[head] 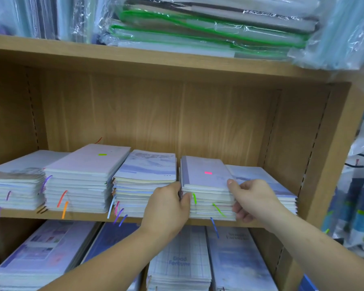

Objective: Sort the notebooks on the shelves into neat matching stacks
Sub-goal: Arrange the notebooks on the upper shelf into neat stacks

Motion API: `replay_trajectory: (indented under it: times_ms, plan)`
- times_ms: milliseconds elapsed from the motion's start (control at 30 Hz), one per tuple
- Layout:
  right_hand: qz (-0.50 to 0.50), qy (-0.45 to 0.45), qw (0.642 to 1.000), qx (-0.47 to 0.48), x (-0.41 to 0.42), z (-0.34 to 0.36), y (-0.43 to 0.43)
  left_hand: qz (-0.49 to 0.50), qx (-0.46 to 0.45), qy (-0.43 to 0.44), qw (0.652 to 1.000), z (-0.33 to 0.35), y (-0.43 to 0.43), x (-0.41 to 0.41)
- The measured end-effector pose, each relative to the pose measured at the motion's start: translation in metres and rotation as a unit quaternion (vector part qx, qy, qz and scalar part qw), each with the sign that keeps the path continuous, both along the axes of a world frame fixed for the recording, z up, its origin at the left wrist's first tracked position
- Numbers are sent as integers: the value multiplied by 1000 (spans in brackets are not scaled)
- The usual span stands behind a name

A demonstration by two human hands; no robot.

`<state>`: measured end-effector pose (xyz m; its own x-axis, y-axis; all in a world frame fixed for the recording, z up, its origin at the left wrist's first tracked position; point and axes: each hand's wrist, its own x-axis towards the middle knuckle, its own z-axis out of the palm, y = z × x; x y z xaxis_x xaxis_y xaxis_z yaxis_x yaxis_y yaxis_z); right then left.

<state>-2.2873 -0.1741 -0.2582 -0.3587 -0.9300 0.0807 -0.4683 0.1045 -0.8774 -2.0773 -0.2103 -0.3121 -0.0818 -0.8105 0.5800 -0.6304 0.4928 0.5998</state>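
Note:
Several stacks of pale notebooks with coloured ribbon markers lie side by side on the middle wooden shelf [93, 216]. My left hand [168, 206] grips the left side of the fourth stack [206, 194], whose top notebook carries a pink tag. My right hand [250, 198] holds the same stack's right side, thumb on the top cover and fingers curled under its front corner. To the left stand a stack with a lavender picture cover [147, 166] and a taller stack with a green tag [86, 171]. A lower bluish stack [267, 183] lies behind my right hand.
Plastic-wrapped folders with green edges [208, 32] fill the upper shelf. The shelf below holds more notebooks, one printed "Good Fortune" [180, 261]. The bookcase's right wall [324, 164] stands close to the bluish stack. Packaged goods [361, 206] hang at the far right.

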Motion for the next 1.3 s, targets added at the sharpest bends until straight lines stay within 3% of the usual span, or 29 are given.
replay_trajectory:
  times_ms: [467, 600, 767, 967, 1133, 1300]
  plan:
    - [22, 15, 1000, 1, 2, 6, 5, -14, -3, 20, 1000, 7, 2, 1]
    - [21, 3, 1000, 14, -15, 20, 9, 12, -71, -80, 994, 17, 1, 12]
    - [-13, 179, 980, -90, -40, 36, 12, -2, -156, -203, 967, 36, 7, 16]
    - [79, 289, 954, -19, -24, 20, 2, 19, -76, -299, 951, 46, 2, 9]
    - [42, 254, 965, -46, -25, 3, -5, -21, -89, -205, 975, 28, -8, 16]
    - [37, 275, 959, -55, -23, 0, -6, -38, -104, -99, 989, 23, -9, 14]
